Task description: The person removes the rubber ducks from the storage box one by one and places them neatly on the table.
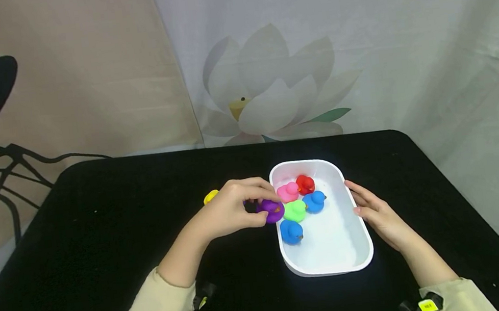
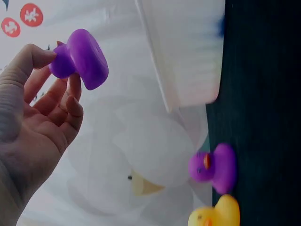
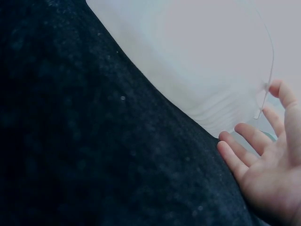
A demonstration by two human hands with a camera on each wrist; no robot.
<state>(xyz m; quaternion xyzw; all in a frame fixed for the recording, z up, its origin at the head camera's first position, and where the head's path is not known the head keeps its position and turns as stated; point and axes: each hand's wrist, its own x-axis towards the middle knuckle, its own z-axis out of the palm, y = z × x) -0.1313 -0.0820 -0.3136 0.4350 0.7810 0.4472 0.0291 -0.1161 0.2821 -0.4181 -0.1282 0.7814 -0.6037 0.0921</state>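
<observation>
My left hand [image 1: 237, 210] pinches a purple rubber duck [image 1: 272, 211] by its head between thumb and fingers. The duck is held up at the left rim of a white plastic tray [image 1: 334, 248]; in the left wrist view its rounded body [image 2: 89, 61] juts out past the fingertips. Inside the tray sit a pink duck [image 1: 288, 192], a red duck [image 1: 305, 184], a green duck [image 1: 295, 211] and two blue ducks [image 1: 314, 202]. At the tray's right side, my right hand [image 1: 381, 217] rests its spread, relaxed fingers against the outer wall, thumb at the rim.
Left of the tray, a second purple duck [image 2: 221, 167] and a yellow duck [image 2: 216, 216] stand on the black tablecloth [image 1: 116, 242]. In the head view they are mostly behind my left hand. A printed curtain [image 1: 427, 53] hangs behind the table.
</observation>
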